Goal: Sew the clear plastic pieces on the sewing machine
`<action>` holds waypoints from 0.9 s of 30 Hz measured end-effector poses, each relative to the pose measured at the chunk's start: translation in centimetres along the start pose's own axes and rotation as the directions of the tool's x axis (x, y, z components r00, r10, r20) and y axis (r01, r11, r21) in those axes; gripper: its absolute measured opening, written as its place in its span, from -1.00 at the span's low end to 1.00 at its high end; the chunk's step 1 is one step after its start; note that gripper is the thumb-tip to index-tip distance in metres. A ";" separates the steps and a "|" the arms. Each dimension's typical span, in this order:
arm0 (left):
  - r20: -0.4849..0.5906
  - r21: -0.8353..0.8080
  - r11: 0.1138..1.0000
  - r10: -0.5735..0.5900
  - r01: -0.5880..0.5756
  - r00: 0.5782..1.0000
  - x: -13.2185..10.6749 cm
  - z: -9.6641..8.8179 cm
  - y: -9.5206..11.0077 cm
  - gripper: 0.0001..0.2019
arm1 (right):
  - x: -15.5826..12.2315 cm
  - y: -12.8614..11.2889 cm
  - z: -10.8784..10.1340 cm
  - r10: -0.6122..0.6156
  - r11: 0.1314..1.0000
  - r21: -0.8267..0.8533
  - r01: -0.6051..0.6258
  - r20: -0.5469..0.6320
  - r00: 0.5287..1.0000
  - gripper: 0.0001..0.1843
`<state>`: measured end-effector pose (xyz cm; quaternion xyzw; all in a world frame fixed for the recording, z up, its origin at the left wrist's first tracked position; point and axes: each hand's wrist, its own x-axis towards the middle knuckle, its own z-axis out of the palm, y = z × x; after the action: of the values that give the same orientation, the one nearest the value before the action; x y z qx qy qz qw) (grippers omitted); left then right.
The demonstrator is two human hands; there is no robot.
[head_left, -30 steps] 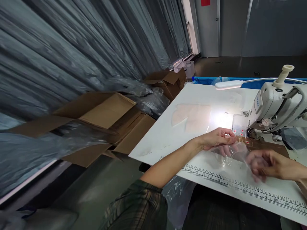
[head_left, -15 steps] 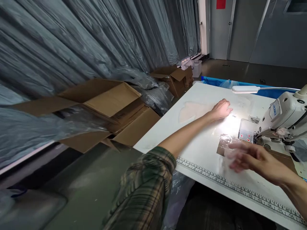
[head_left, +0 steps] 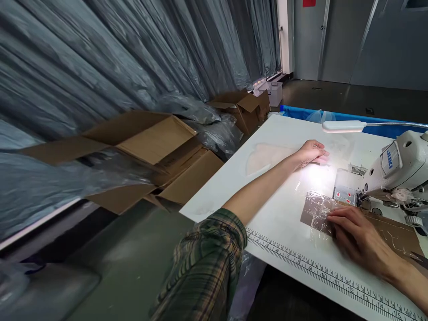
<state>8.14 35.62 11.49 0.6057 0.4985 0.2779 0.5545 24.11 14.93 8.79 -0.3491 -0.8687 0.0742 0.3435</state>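
My left hand (head_left: 312, 153) is reached out to the far part of the white sewing table (head_left: 220, 196). Its fingers are pinched together at a pale pinkish patch, and what lies between them is too small to make out. My right hand (head_left: 356, 229) lies low over a brown cardboard piece (head_left: 309, 214) wrapped in shiny clear tape. Its fingers stretch out, with the fingertips on the right part of that taped piece. Close behind this hand is a white sewing machine (head_left: 391, 167), with a plate bearing red marks (head_left: 343, 196) beside its needle area.
A ruler strip (head_left: 310, 265) runs along the front edge of the table. A slim white lamp (head_left: 344, 126) hangs over it, and a sheer pale piece (head_left: 267, 156) lies on the left. Open cardboard boxes (head_left: 157, 138) and plastic bags (head_left: 217, 133) stand by the grey curtain.
My right hand has come down from above the table onto the taped cardboard. My left hand has barely shifted, and its fingers now look pinched, with a pinkish patch showing at the tips.
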 end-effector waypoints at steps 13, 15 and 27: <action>0.248 0.676 0.546 0.465 -0.496 0.850 -0.2 -0.9 -2.6 -0.80 | -1.1 1.0 1.2 0.006 1.000 0.003 -0.006 0.020 1.000 -0.71; 0.245 0.696 0.529 0.460 -0.485 0.853 -0.1 -0.6 -3.4 -0.79 | -1.1 1.1 1.1 0.011 1.000 -0.005 -0.011 0.014 1.000 -0.72; 0.318 0.845 0.249 0.476 -0.473 0.820 -0.5 0.9 -3.8 -0.70 | -1.8 1.6 0.6 0.127 0.988 -0.066 -0.138 -0.150 0.981 -0.75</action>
<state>7.64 34.42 7.81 0.9241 0.3614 0.1204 0.0303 25.52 15.05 6.75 -0.4235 -0.8184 0.0381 0.3865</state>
